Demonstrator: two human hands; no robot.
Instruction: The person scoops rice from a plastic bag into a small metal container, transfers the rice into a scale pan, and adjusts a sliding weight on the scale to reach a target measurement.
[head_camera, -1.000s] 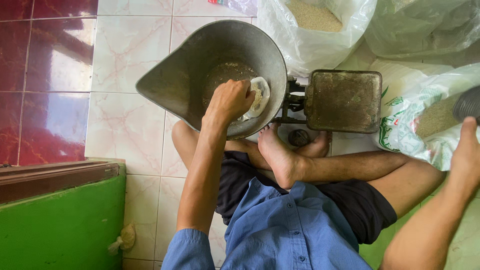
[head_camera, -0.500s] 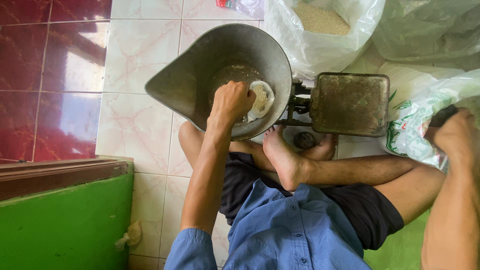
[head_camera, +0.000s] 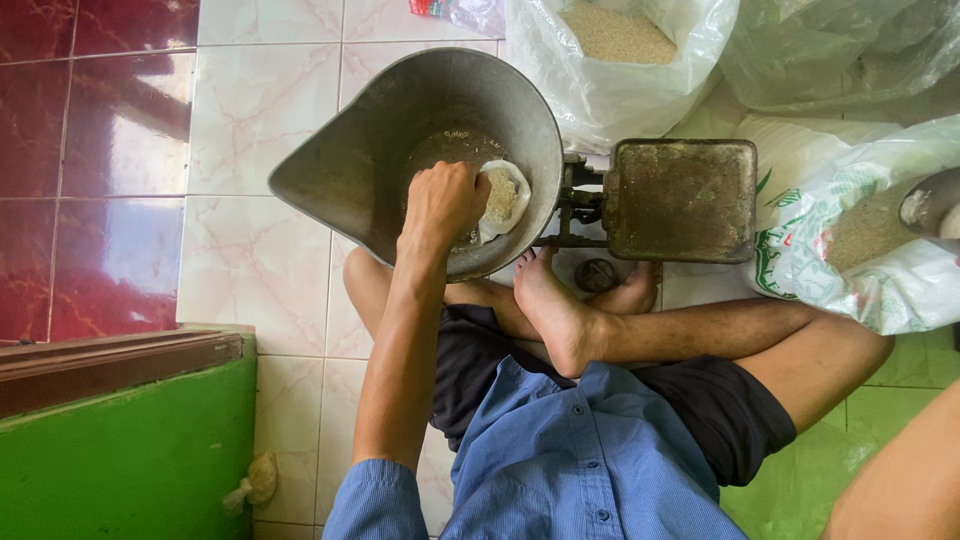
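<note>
Head view: left hand (head_camera: 445, 200) fingers clenched on small grain-filled clear bag (head_camera: 503, 196) in grey metal scale pan (head_camera: 400, 150); weighing seemingly unfinished, right hand unseen.

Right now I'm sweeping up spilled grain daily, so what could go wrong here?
The small bag that the left hand holds open in the metal scoop pan is floppy, so grain may slip out. The pan sits on one side of a balance scale, and pressing could tip it. The open sack leans nearby; an elbow might knock it.
</note>
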